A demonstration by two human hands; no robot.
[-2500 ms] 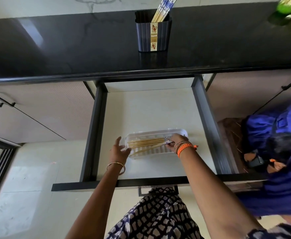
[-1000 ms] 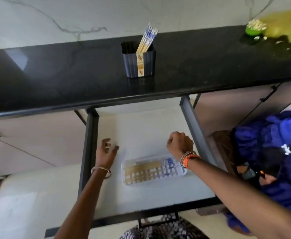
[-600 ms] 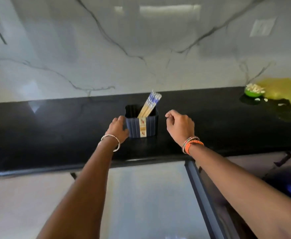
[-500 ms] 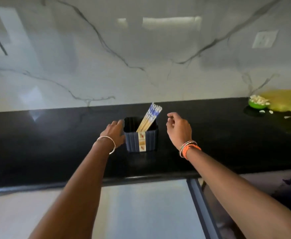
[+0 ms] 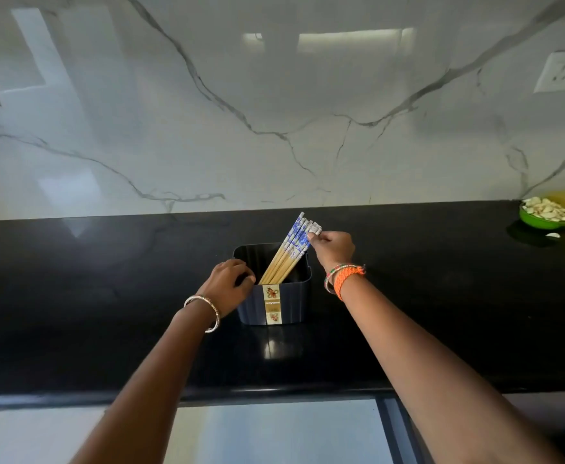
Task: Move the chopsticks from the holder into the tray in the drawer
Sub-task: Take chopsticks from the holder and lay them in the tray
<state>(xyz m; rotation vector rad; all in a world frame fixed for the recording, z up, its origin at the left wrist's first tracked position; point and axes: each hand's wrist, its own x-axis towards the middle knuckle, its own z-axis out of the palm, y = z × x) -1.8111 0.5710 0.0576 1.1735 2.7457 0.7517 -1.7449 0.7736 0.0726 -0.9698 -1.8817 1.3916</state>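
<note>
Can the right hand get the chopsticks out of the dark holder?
Probably yes. The right hand already pinches the blue tops of the chopsticks, which lean out above the holder, with nothing over them. The left hand grips the holder's rim.

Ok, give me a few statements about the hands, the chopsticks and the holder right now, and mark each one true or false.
1. The right hand pinches the patterned tops of the chopsticks. True.
2. The chopsticks stand straight upright in the holder. False: they lean to the right.
3. The left hand grips the holder's left rim. True.
4. The holder lies tipped over on the black counter. False: it stands upright.
5. The green bowl sits beside the holder. False: it is far off at the counter's right end.
</note>
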